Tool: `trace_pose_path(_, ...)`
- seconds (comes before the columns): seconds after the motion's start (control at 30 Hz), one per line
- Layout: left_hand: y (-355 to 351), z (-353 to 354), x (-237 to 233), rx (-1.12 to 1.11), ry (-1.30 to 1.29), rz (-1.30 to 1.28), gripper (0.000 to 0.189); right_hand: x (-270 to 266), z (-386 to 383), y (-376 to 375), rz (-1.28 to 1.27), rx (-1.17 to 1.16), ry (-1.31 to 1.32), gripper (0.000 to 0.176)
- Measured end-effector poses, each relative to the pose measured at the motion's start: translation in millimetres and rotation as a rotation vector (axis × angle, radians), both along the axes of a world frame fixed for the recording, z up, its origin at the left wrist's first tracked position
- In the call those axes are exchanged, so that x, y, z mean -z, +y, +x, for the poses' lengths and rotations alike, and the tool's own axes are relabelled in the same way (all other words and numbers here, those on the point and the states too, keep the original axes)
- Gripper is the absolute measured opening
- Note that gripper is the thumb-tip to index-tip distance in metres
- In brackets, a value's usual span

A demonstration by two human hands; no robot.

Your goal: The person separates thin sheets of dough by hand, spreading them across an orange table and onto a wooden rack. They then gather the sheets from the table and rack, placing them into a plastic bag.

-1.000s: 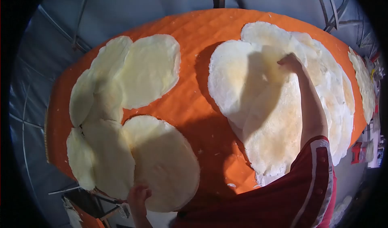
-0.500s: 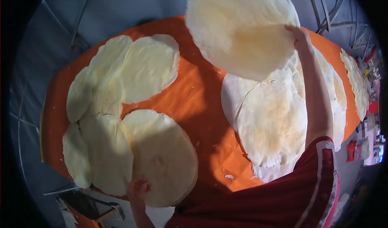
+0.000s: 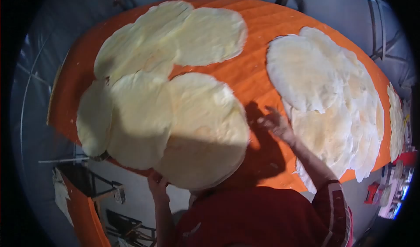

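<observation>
While leaning over the near edge of the orange-covered desk (image 3: 256, 67), pinching the near rim of the nearest flatbread (image 3: 205, 129) with the left grip (image 3: 157, 182), closed on that rim just past the desk's edge. Holding the right grip (image 3: 273, 123) open, fingers spread and blurred, over bare orange by the near edge, between the held flatbread and the stack of flatbreads (image 3: 323, 85) spreading toward the right edge; touching the cover or hovering, impossible to tell. Lying overlapped behind the held one, toward the left and far edges, pale flatbreads (image 3: 175, 41). Showing lowest in view, a red sleeve (image 3: 334, 203) on the right arm.
</observation>
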State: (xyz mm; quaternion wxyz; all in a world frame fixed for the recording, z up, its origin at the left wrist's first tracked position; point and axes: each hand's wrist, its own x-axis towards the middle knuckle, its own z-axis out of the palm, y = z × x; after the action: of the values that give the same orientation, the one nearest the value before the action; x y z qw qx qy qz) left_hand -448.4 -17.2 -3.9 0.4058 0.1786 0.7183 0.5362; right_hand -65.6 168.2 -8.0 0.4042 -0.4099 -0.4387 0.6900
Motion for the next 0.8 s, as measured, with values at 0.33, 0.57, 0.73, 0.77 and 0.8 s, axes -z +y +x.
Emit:
trace_pose_path(0.33,-5.7,-48.7,-20.0,0.235,-0.741,-0.067,0.025,-48.3,-103.9,-24.0,-0.016,0.182,-0.29,0.017)
trace_pose_path(0.57,27.0,-8.0,12.2,0.524,-1.313,0.061,0.028,-51.7,-18.6,-49.3,0.003,0.451,-0.635,0.029)
trace_pose_path(0.73,53.1,14.1,-8.0,0.654,-0.979,-0.001,0.028,-38.8,-60.9,-82.4,0.266,0.276,-1.302,0.081)
trace_pose_path(0.77,53.2,16.7,-6.2,0.694,-0.946,0.036,0.029,-57.2,-97.5,-85.9,0.19,0.049,-1.163,0.088)
trace_pose_path(0.8,53.3,17.7,-6.5,0.725,-0.922,0.047,0.025,-66.7,-124.8,-93.5,0.284,-0.129,-1.032,0.09)
